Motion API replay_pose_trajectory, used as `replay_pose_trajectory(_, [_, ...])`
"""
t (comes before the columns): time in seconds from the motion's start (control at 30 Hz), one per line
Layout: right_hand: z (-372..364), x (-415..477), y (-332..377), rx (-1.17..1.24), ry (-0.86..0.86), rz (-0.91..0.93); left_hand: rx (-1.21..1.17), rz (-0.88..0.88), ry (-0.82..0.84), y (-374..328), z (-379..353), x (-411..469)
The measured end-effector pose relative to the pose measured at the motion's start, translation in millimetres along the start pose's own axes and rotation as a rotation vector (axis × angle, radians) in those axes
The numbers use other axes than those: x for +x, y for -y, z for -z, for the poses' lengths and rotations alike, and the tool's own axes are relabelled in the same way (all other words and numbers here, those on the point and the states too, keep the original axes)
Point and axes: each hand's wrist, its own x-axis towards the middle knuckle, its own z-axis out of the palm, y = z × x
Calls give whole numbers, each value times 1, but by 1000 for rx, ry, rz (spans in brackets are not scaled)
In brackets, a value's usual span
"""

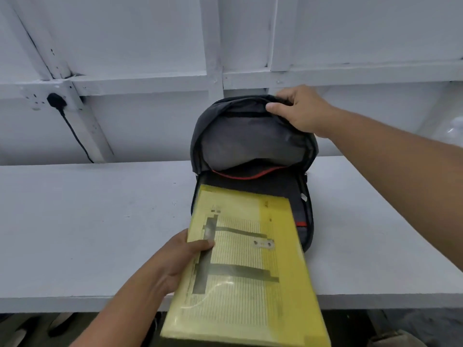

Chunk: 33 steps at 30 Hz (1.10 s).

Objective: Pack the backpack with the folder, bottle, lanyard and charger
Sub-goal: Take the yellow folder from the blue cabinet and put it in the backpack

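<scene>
Backpack of dark grey fabric with red trim (253, 144), head view: it lies on its back on a pale grey tabletop (100, 221) with its top towards a white panelled wall (150, 41), the main compartment unzipped and its front flap lifted upright. The right hand (299, 110) pinches the flap's upper edge — thumb on the near side, fingers curled over the far side — and holds it open. A red-edged inner pocket lip crosses the mouth of the compartment.

A translucent yellow plastic folder holding a ruled printed form (244, 269) is gripped along its left edge by the left hand (180, 256), thumb pressed on top, the other fingers hidden beneath. The folder's far corner overlaps the open lower half of the bag; its near end projects past the table's front edge, over the floor. Whether the far end touches the lining cannot be told.

Left of the bag the tabletop is bare as far as the frame edge; to the right a narrower strip shows under the right forearm. On the wall at left, a black plug (56, 100) sits in a white socket, and its cable (75, 136) drops behind the table's rear edge.
</scene>
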Motion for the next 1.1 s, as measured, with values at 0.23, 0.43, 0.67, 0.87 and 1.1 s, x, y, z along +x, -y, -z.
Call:
replay_pose_trajectory(0.23, [-5,-30,6,-62,19,81,145,77,-238,-45,-22,58])
replay_pose_trajectory(0.43, [-9,-48,5,-70,25,88,904,-281,-566,-64,-34,89])
replay_pose_trajectory(0.67, [-15,-57,-3,-78,10,79,1345,-555,-216,19,-27,41])
replay_pose_trajectory(0.87, [-19,-57,6,-102,23,87,1565,-559,-29,31,-21,48])
replay_pose_trajectory(1.1, [-20,-57,-1,-79,29,70,1560,-529,0,10,-28,72])
